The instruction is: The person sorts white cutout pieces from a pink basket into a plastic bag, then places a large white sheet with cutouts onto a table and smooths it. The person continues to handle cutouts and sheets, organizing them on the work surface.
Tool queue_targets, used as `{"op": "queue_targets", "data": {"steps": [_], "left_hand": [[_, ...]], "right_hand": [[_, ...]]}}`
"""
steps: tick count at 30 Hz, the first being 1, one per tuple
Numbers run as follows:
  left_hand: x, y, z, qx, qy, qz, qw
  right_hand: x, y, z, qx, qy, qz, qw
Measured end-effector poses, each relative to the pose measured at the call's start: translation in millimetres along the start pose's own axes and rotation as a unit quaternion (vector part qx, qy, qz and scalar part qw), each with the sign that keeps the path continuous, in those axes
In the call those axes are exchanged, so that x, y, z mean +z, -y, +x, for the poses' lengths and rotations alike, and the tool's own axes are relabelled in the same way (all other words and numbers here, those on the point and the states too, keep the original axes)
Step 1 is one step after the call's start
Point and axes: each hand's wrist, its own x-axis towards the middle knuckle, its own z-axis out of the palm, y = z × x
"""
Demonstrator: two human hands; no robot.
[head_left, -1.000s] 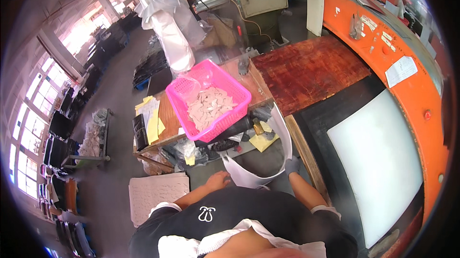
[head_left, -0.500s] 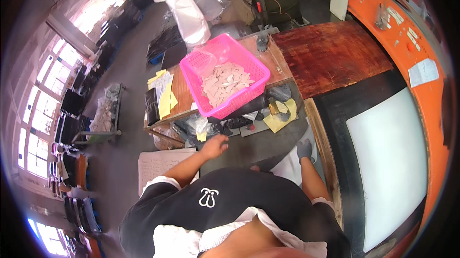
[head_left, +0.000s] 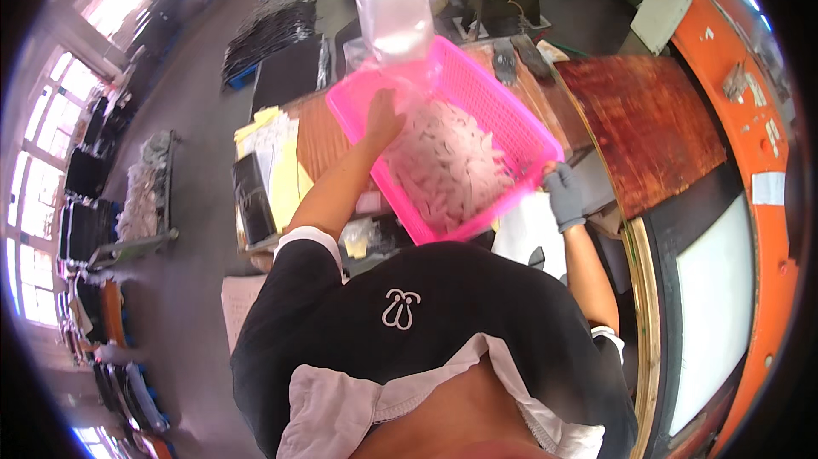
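Recorder: Where is the basket sitting?

Inspector: The pink perforated plastic basket [head_left: 503,108] is occupying the upper centre of the frame, above the wooden table [head_left: 317,129]; blur is hiding whether its base is touching. Its long axis is running from upper left to lower right. Loose beige cut pieces [head_left: 452,169] are lying heaped inside.

Recorder: Condition of the left hand?

Inspector: The bare left hand [head_left: 385,118] is lying over the basket's left part, within the rim's outline. Its fingers are blurring; I cannot tell whether they are gripping anything.

Recorder: And the right?

Inspector: The grey-gloved right hand [head_left: 564,195] is, by my judgement, gripping the rim at the right-hand corner. A white sheet [head_left: 530,233] is showing just below and left of it.

Recorder: Governing relation?

Inspector: The basket is spanning the gap between both hands. The heap is lying just right of the left hand, the nearer one; the rim is separating it from the right.
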Motion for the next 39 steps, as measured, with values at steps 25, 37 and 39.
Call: {"op": "queue_targets", "data": {"steps": [25, 37, 39], "left_hand": [[-67.1, 257.6, 200.5, 0.039, -0.221, 0.006, 0.974], [9.2, 280.4, -0.9, -0.362, 0.011, -0.403, 0.841], [11.0, 257.9, 1.6, -0.336, -0.028, -0.377, 0.863]], "right_hand": [[368.3, -3.1, 364.4, 0.144, 0.077, -0.182, 0.970], [348.9, -12.9, 384.0, 0.002, 0.087, -0.507, 0.857], [343.8, -11.7, 381.6, -0.011, 0.087, -0.517, 0.852]]}}
